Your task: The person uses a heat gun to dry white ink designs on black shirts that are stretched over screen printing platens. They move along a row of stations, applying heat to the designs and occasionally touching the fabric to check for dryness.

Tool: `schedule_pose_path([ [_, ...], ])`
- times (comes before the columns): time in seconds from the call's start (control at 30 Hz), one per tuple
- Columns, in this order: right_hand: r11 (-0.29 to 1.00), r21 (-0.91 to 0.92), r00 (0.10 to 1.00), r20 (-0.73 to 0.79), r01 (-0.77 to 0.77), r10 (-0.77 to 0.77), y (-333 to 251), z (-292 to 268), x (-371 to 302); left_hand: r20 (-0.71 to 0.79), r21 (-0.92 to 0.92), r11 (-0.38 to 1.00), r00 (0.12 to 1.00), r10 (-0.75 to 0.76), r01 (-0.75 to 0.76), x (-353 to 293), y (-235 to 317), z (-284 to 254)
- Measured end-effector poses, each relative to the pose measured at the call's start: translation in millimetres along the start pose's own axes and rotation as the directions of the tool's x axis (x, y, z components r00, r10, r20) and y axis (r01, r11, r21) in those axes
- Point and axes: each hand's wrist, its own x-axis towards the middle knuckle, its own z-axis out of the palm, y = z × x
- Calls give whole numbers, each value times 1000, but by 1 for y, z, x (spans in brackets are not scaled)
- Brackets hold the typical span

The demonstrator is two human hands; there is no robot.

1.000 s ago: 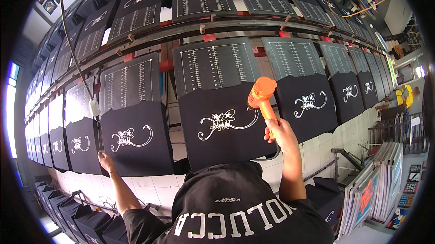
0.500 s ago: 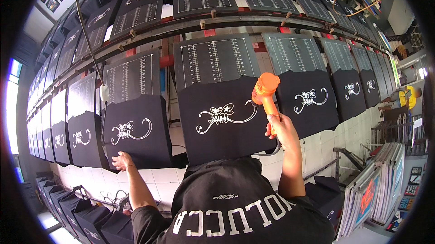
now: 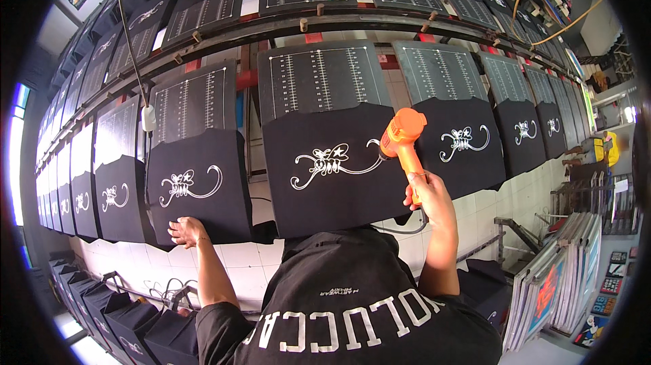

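My right hand (image 3: 434,201) is closed round the handle of an orange heat gun (image 3: 401,136). Its dark nozzle sits close over the right end of a white line print on a black garment (image 3: 332,205), which is spread on a board in front of me. My left hand (image 3: 187,232) lies at the near edge of another black garment (image 3: 230,212) on the board to the left, fingers spread and holding nothing. That garment carries the same white print. A dark cord (image 3: 422,224) hangs from the heat gun's handle.
Black boards with white ruled scales (image 3: 322,80) run in long rows on both sides, most with printed garments over them. A metal rail (image 3: 271,31) lies behind my row. A cable with a white plug piece (image 3: 148,119) hangs at left. Framed screens (image 3: 556,283) lean at right.
The heat gun has shifted slightly right, with its head still above the print's right end. My left hand has slid a little right along the garment's near edge. The view has moved slightly.
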Motion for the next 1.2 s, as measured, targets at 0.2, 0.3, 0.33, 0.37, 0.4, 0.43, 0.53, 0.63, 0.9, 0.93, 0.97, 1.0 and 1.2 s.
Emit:
schedule_pose_path([
  [0.2,1000,21,999,42,-21,20,8,-4,-6,-5,1,1000,1000,12,-12,0,-1,0],
  [0.3,1000,0,999,39,-23,23,14,2,-13,9,0,1000,1000,6,-6,-2,1,-2],
  [0.33,999,11,998,45,-43,42,12,1,-16,16,-2,1000,1000,2,-2,-2,2,-3],
  [0.37,998,20,997,54,-61,60,11,-1,-18,8,1,1000,1000,8,-8,-2,1,-2],
  [0.4,996,30,995,64,-80,78,10,-2,-20,-1,4,1000,1000,14,-14,0,0,-1],
  [0.43,998,19,996,66,-58,57,12,0,-22,-9,7,1000,1000,20,-20,1,-1,0],
  [0.53,999,10,997,75,-33,32,16,6,-26,-12,2,1000,1000,12,-12,-1,1,0],
  [0.63,998,30,995,82,-60,57,15,6,-30,-21,-3,1000,1000,15,-15,1,-2,1],
  [0.9,998,44,987,157,-51,43,16,23,-33,-6,20,1000,1000,6,-6,0,2,-1],
  [0.93,998,42,984,173,-55,47,16,24,-32,-5,24,1000,1000,4,-4,-1,2,0],
  [0.97,998,40,981,190,-58,50,15,24,-31,-4,28,1000,1000,2,-2,-1,2,0],
  [1.0,997,38,977,206,-61,52,15,25,-29,-6,27,1000,1000,3,-3,0,1,0],
  [1.2,998,15,967,248,-57,52,15,35,-25,-17,16,1000,1000,11,-11,0,1,1],
])
